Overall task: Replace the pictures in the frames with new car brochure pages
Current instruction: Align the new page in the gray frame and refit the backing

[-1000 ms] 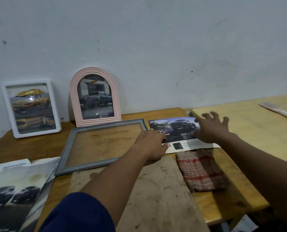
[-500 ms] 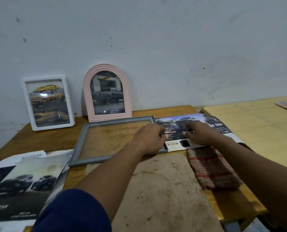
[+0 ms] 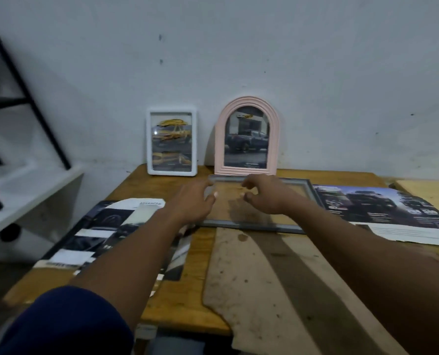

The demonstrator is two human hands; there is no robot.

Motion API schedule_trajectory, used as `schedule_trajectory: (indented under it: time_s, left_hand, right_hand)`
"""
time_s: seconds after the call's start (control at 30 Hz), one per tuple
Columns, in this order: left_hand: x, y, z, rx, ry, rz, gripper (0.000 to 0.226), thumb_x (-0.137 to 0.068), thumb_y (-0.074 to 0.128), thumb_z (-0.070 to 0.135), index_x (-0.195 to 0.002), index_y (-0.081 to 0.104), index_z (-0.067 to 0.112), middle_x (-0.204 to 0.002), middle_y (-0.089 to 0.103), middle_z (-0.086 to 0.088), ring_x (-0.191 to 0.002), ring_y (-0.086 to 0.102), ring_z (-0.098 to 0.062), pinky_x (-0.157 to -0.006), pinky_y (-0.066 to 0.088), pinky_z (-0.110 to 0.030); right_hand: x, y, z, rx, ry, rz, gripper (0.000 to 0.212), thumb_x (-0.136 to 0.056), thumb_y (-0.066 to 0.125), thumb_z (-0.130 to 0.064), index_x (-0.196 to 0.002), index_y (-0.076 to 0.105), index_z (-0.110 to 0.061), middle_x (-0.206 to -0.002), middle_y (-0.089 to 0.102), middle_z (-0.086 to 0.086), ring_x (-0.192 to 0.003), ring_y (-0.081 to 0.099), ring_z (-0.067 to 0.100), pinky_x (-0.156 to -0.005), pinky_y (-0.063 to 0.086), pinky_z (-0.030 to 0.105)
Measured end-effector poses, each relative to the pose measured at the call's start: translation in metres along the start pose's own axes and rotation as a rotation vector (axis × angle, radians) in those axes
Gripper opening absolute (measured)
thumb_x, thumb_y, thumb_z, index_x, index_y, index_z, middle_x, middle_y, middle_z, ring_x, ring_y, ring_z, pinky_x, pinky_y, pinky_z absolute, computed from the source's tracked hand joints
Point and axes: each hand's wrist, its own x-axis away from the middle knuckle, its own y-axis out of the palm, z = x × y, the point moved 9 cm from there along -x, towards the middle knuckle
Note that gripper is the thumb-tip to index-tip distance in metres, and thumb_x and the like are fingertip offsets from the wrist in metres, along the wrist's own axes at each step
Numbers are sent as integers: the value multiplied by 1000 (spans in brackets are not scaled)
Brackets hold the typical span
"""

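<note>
An empty grey frame (image 3: 306, 186) lies flat on the wooden table (image 3: 341, 176). Both hands hover over it and hold nothing. My left hand (image 3: 195, 199) is at the frame's left edge, fingers reaching forward. My right hand (image 3: 263, 196) is over the frame's middle, fingers loosely curled. A dark car brochure page (image 3: 382, 210) lies flat just right of the frame. A white frame (image 3: 172, 143) with a yellow car picture and a pink arched frame (image 3: 246, 137) with a dark pickup picture lean on the wall behind.
More car brochures (image 3: 105, 231) are spread at the table's left front. A stained brown backing board (image 3: 259, 283) lies in front of the grey frame, under my arms. A white shelf with black bars (image 3: 21, 180) stands left of the table. A second lighter table (image 3: 428, 193) adjoins at right.
My view has swung left. Both hands left the brochure page and the frame's right corner and now hover over the frame's left and middle. The checked cloth is out of view.
</note>
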Motion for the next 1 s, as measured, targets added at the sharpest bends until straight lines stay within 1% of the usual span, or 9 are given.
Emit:
schedule_trajectory:
  time_s: [0.07, 0.27, 0.37, 0.47, 0.63, 0.73, 0.87, 0.93, 1.0]
  left_hand:
    - [15, -14, -36, -37, -59, 19, 47, -100, 55, 42, -143, 53, 23, -148, 52, -5, -132, 49, -27, -102, 42, -37]
    - [62, -24, -125, -109, -230, -34, 61, -98, 53, 50, -151, 43, 21, -156, 43, -6, -142, 40, -26, -116, 34, -43]
    - [78, -26, -150, -154, -259, -47, 63, -100, 50, 52, -154, 39, 22, -162, 34, -4, -148, 31, -24, -120, 29, -45]
    - [87, -33, -165, -152, -282, -22, 62, -100, 49, 52, -153, 40, 22, -162, 34, -4, -148, 30, -24, -120, 29, -47]
    - [95, -43, -173, -163, -290, 22, 58, -100, 50, 48, -151, 43, 20, -160, 37, -5, -147, 33, -24, -119, 29, -46]
    - [95, -42, -170, -201, -287, 45, 58, -101, 48, 47, -151, 42, 19, -160, 37, -5, -147, 33, -25, -119, 29, -47]
    - [92, -39, -171, -232, -288, 17, 68, -98, 45, 61, -152, 39, 20, -162, 34, -6, -148, 30, -27, -119, 29, -51]
    - [91, -36, -171, -259, -296, -10, 75, -95, 42, 69, -154, 36, 23, -163, 31, -7, -149, 27, -28, -119, 26, -54]
    - [89, -33, -169, -277, -303, -12, 77, -95, 36, 71, -155, 32, 24, -163, 29, -7, -150, 26, -29, -120, 24, -57]
  right_hand:
    - [-8, 23, -32, -6, -49, -39, 42, -93, 61, -33, -133, 56, -19, -132, 59, 3, -120, 55, 22, -99, 46, 37]
    - [-27, 86, -93, 77, -111, -163, 48, -92, 59, -31, -138, 48, -25, -136, 56, 6, -120, 53, 25, -96, 46, 43]
    - [-32, 111, -107, 152, -111, -199, 57, -90, 60, -31, -143, 41, -26, -148, 45, 7, -135, 41, 28, -109, 31, 51]
    - [-36, 125, -115, 157, -103, -217, 62, -92, 59, -31, -148, 35, -25, -156, 35, 10, -146, 28, 29, -116, 19, 57]
    - [-43, 128, -124, 92, -90, -159, 57, -89, 63, -38, -141, 41, -28, -139, 54, 3, -130, 46, 26, -110, 29, 54]
    - [-43, 123, -122, 22, -73, -96, 55, -88, 67, -42, -136, 44, -30, -136, 57, -1, -129, 48, 24, -112, 26, 54]
    - [-41, 123, -124, -97, -68, -44, 53, -88, 69, -28, -134, 45, -33, -134, 60, -3, -129, 48, 23, -113, 24, 52]
    - [-41, 116, -128, -200, -66, 18, 49, -90, 67, -20, -133, 47, -32, -133, 60, -3, -127, 50, 23, -111, 32, 49]
    - [-41, 103, -133, -333, -71, 100, 47, -91, 65, -10, -131, 50, -28, -131, 59, -1, -122, 53, 20, -104, 45, 43]
